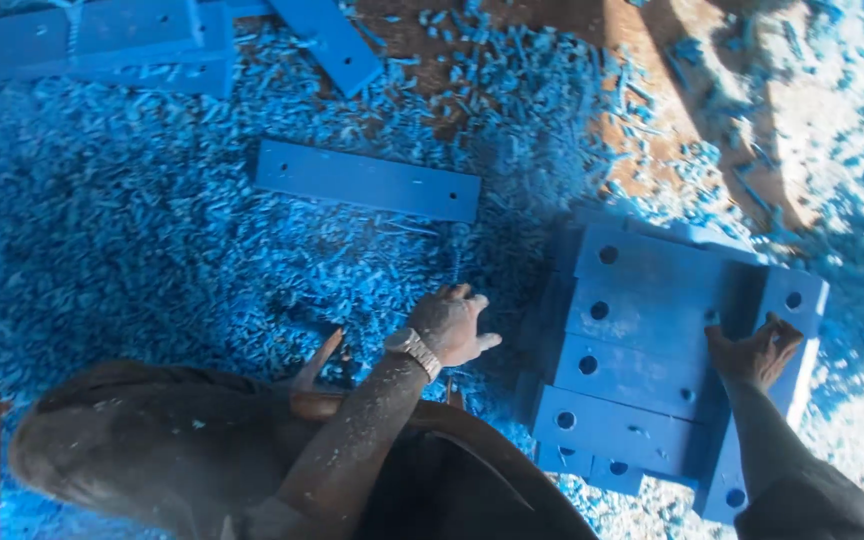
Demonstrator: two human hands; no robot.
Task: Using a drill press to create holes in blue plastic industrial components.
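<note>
Right hand (752,352) rests on stacked blue plates (642,340) at four o'clock; left hand (450,325) hovers over blue shavings (132,230) at six.

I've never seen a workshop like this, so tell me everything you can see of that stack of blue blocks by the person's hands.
The stack of blue blocks is a pile of flat, rectangular slabs that look like solid blue plastic, overlapping like steps. Each visible slab has round drilled holes near its ends. The pile lies on a floor covered in blue shavings, dusted with chips. The right hand rests on its right side, fingers on a slab's edge. The left hand, with a wristwatch, is spread open just left of the pile; whether it touches is unclear.
</note>
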